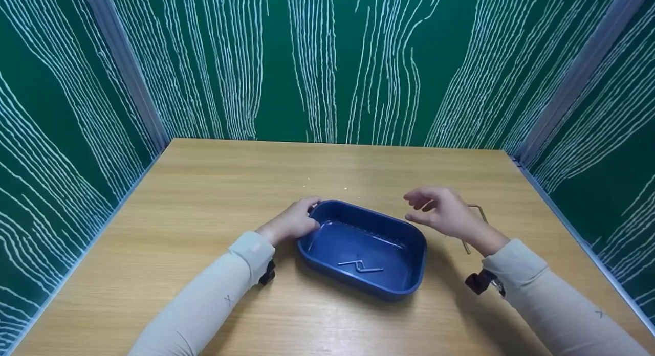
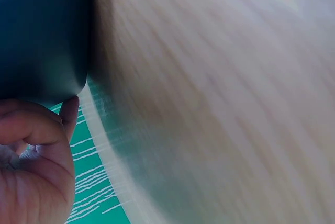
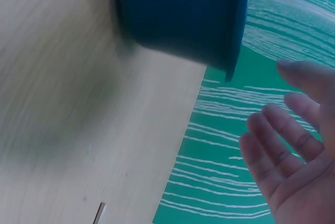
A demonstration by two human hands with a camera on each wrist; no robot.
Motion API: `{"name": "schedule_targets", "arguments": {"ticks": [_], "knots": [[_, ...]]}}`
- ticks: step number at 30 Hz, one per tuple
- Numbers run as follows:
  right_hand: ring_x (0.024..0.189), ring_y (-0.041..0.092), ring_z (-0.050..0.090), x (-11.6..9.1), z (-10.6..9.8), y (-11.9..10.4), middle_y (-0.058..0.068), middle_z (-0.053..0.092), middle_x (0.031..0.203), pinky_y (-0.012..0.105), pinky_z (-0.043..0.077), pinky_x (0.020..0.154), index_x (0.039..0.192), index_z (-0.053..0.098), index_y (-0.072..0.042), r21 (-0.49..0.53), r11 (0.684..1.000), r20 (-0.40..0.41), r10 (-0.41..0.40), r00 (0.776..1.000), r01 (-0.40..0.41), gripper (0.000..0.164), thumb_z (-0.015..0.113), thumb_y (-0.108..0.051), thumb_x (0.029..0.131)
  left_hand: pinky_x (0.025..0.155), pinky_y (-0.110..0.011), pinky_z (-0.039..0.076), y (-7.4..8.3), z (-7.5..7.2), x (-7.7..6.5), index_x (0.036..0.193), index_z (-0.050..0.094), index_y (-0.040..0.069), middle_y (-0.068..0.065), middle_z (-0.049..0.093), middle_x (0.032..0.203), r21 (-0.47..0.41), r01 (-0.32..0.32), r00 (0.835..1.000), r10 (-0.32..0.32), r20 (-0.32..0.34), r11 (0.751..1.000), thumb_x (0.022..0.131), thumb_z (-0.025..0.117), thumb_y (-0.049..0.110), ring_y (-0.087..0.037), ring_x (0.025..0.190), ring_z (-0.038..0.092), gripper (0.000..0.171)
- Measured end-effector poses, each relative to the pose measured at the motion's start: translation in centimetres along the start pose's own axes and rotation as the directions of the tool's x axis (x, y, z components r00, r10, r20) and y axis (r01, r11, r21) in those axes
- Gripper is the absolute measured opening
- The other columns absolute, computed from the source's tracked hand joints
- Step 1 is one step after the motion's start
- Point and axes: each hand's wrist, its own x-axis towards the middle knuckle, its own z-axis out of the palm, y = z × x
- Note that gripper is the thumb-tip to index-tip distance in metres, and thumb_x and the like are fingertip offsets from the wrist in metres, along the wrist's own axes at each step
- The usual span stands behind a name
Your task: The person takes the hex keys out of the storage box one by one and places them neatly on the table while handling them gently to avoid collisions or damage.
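A deep blue plastic tub [image 1: 358,213] with rounded corners stands on the wooden table. My left hand [image 1: 294,220] grips its left end, thumb over the rim and fingers outside; the left wrist view shows that hand [image 2: 36,156] curled against the tub wall [image 2: 42,30]. Inside on the tub floor lie thin bent metal rods [image 1: 369,269], their exact kind too small to tell. Just past the tub's right end hovers my right hand [image 1: 442,213], fingers loosely bent and apart, holding nothing. The right wrist view shows that hand [image 3: 293,150] apart from the tub [image 3: 178,20].
Beyond my right hand a bent, brass-coloured rod [image 1: 478,210] lies on the table [image 1: 230,182], partly hidden by the hand and wrist. Small pale crumbs [image 1: 345,188] are scattered behind the tub. Green walls [image 1: 276,64] with white wavy lines enclose the table's back and sides.
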Motion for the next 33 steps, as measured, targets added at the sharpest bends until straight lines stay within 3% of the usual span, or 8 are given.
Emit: {"name": "schedule_targets", "arguments": {"ticks": [10, 21, 27, 33], "knots": [[0.101, 0.031, 0.074, -0.2, 1.3, -1.8, 0.015, 0.079, 0.113, 0.051, 0.062, 0.092, 0.125, 0.076, 0.000, 0.020, 0.993, 0.107, -0.118, 0.987, 0.116, 0.037, 0.086, -0.010, 0.091, 0.116, -0.057, 0.051, 0.0, -0.1, 0.0, 0.148, 0.058, 0.007, -0.022, 0.063, 0.148, 0.000, 0.001, 1.000, -0.001, -0.004, 1.000, 0.093, 0.060, 0.002, -0.039, 0.135, 0.061, 0.055], [0.098, 0.034, 0.074, -0.4, 3.1, -2.5, 0.020, 0.078, 0.110, 0.044, 0.064, 0.088, 0.123, 0.074, 0.004, 0.065, 0.971, 0.229, -0.237, 0.944, 0.228, 0.040, 0.089, -0.011, 0.089, 0.117, -0.058, 0.050, -0.1, 0.0, 0.1, 0.155, 0.052, 0.009, -0.022, 0.058, 0.155, 0.009, 0.031, 1.000, -0.031, 0.004, 0.999, 0.095, 0.062, 0.004, -0.040, 0.141, 0.058, 0.062], [0.095, 0.035, 0.074, -0.5, 3.6, -2.9, 0.017, 0.080, 0.107, 0.034, 0.062, 0.084, 0.123, 0.076, 0.001, 0.055, 0.968, 0.290, -0.249, 0.924, 0.244, 0.039, 0.089, -0.012, 0.089, 0.111, -0.056, 0.055, 0.1, 0.0, 0.1, 0.143, 0.060, 0.008, -0.022, 0.067, 0.143, 0.013, -0.013, 1.000, 0.014, -0.012, 1.000, 0.090, 0.063, 0.001, -0.037, 0.130, 0.064, 0.054], [0.097, 0.030, 0.074, -0.6, 4.4, -3.4, 0.016, 0.079, 0.113, 0.038, 0.063, 0.086, 0.123, 0.076, 0.001, -0.003, 0.949, 0.351, -0.295, 0.889, 0.316, 0.040, 0.090, -0.013, 0.088, 0.111, -0.055, 0.055, 0.2, -0.1, 0.0, 0.143, 0.060, 0.007, -0.022, 0.067, 0.142, 0.013, -0.020, 1.000, 0.020, -0.014, 1.000, 0.090, 0.063, 0.000, -0.036, 0.128, 0.064, 0.054]]}}
